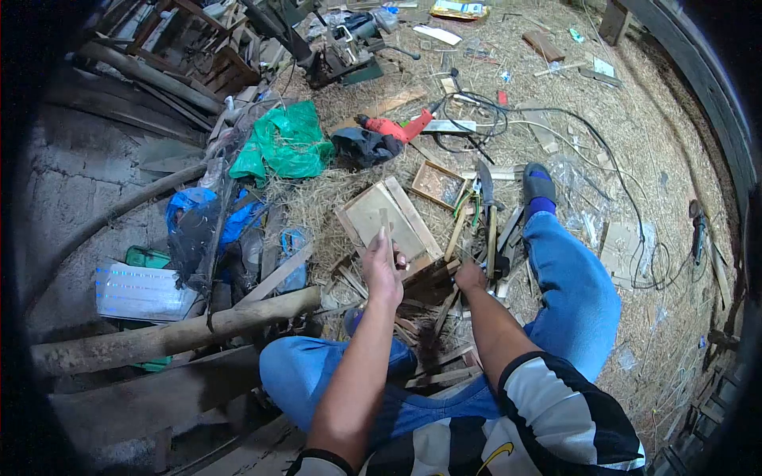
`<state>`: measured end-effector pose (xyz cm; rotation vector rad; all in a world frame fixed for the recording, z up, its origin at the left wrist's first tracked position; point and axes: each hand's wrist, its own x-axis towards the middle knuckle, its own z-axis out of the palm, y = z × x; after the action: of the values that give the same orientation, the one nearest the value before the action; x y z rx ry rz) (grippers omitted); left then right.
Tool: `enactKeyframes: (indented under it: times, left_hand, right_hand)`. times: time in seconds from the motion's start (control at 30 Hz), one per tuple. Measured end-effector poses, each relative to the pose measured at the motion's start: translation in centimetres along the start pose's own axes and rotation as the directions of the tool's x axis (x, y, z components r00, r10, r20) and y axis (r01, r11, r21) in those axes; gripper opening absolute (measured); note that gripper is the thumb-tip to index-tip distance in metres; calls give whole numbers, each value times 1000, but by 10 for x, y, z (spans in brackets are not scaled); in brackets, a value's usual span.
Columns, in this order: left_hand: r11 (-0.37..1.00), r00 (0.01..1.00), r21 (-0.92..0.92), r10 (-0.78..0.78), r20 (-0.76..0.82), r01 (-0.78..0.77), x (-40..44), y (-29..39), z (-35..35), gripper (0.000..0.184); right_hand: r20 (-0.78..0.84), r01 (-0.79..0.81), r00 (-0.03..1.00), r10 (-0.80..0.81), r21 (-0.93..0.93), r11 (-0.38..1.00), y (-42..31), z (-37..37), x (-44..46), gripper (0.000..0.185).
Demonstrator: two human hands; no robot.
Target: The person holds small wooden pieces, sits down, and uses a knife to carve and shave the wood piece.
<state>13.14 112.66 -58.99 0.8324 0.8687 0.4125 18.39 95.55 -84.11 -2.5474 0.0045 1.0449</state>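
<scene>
My left hand (382, 270) is raised over a pale wooden box (379, 214), its fingers closed together. A thin flat strip (383, 216) shows above the fingertips, and a small reddish-brown end sticks out by the thumb side; I cannot make out its kind. My right hand (470, 277) is low beside the box, closed, next to several tools with wooden handles; what its fingers hold is hidden. Just beyond it lie a broad-bladed knife (485, 182), a wooden handle (491, 238) and green-handled pliers (462, 200).
A small wooden tray (439, 184) holds little bits. Farther off lie a red power tool (397, 127), a black cable (587, 119), a green plastic bag (286, 141) and a machine stand (349, 63). A round pole (182, 332) lies at left. Straw-like shavings cover the ground.
</scene>
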Motion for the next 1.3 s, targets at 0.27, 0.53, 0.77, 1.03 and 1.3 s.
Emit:
enactKeyframes:
  times: [0.27,0.53,0.77,1.03,1.3]
  left_hand:
    - [997,994,-74,42,99,-35,-6,13,6,20]
    - [994,977,-104,44,209,-23,-29,44,29,24]
    - [994,964,-17,111,242,-110,-52,70,41,21]
    - [972,948,63,203,244,-225,-71,98,40,36]
    - [985,940,-10,167,298,-171,-88,138,16,30]
  right_hand:
    - [4,-33,999,33,89,995,3,-8,-3,39]
    - [-16,-90,996,92,85,992,-6,-23,-13,34]
    - [-86,-41,995,47,69,997,-4,-25,-15,22]
    - [-238,-70,963,127,237,969,-15,-38,-27,19]
    - [-481,37,857,185,416,909,-24,4,-12,13]
